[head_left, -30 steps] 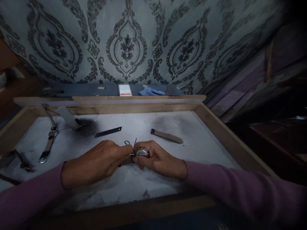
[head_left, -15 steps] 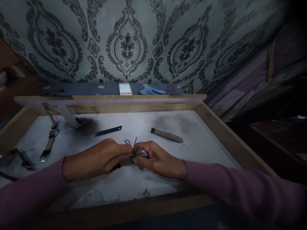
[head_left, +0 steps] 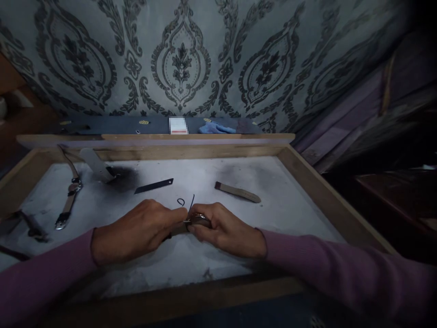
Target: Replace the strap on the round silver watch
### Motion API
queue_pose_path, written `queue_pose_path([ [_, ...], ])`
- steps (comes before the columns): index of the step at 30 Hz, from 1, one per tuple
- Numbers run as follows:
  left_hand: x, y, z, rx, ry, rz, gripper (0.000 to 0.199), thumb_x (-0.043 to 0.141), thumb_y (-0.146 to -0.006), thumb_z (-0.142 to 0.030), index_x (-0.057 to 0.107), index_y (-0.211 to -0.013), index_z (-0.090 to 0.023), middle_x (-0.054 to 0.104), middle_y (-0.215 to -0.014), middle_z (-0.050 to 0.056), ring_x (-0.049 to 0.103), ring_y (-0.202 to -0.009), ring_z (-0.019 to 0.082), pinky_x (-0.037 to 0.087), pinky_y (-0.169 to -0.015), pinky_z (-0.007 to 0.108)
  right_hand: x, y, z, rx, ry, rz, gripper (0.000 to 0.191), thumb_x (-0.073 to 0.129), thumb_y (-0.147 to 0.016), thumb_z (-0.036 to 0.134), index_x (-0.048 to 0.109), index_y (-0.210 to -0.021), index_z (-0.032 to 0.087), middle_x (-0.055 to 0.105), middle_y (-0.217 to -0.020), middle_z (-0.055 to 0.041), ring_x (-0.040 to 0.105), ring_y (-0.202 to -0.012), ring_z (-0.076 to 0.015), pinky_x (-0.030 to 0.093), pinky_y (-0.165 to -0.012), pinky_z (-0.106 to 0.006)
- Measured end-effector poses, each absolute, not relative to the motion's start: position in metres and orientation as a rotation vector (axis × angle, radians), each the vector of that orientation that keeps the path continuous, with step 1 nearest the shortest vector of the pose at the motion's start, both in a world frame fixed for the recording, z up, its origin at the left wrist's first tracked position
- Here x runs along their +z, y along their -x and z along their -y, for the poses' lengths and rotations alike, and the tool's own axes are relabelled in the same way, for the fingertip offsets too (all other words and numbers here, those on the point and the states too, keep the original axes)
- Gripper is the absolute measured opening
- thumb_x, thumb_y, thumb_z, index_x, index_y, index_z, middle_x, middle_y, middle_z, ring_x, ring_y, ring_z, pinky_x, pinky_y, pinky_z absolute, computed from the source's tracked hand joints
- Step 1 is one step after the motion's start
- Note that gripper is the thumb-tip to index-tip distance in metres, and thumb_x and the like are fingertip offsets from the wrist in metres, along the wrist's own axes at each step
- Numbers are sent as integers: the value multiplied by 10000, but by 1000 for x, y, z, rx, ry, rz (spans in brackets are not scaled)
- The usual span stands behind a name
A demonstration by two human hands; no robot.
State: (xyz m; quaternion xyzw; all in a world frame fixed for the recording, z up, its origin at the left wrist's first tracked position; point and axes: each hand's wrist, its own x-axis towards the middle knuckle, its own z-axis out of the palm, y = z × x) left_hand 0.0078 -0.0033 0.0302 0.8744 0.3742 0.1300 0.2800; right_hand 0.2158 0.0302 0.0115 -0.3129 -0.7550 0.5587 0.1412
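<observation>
Near the middle of the tray, my right hand is closed around a round metal watch case. My left hand meets it from the left, its fingers pinched at the strap beside the case. A small thin light-coloured piece shows between the fingertips. Just behind them a thin dark strip sticks up, and a small dark loop lies to its left. Further back are a dark blade on the left and a loose brown strap piece on the right.
A watch lies at the left in the wooden-rimmed tray, near a pale strap and dark straps. Behind the rim are a small white box and a blue cloth, against a patterned wall.
The watch case has tilted in my right hand, so its face shows less. My left wrist has shifted slightly to the right. Both hands stay together at the strap.
</observation>
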Motion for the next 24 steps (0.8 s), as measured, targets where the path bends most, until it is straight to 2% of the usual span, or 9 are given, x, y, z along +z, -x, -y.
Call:
queue_pose_path([
  [9, 35, -7, 5, 330, -2517, -1072, 220, 331, -927, -66, 490, -860, -202, 466, -560, -63, 377, -450, 109, 209, -494, 269, 9, -218, -30, 1567, 846, 2146, 79, 517, -894, 208, 575, -869, 161, 510, -666, 28, 452, -595, -107, 372, -542, -223],
  [14, 34, -9, 6, 303, -2566, -1105, 222, 309, -935, -71, 477, -871, -202, 519, -596, -48, 395, -460, 110, 214, -495, 271, 11, -216, -32, 1300, 750, 2236, 48, 517, -880, 161, 544, -846, 182, 537, -831, -20, 473, -773, -164, 418, -718, -309],
  [18, 29, -10, 7, 339, -2562, -1093, 224, 296, -938, -71, 468, -904, -209, 508, -589, -51, 372, -450, 109, 200, -493, 276, 8, -217, -33, 1188, 706, 2284, 71, 522, -866, 129, 526, -860, 200, 530, -863, -30, 463, -843, -195, 397, -790, -358],
  [24, 22, -8, 5, 502, -2353, -1132, 203, 308, -996, -192, 414, -824, -212, 402, -601, -69, 376, -491, 103, 246, -515, 262, 7, -217, -36, 1315, 752, 2171, 51, 531, -856, 142, 536, -835, 188, 515, -859, -24, 479, -814, -175, 392, -744, -319],
])
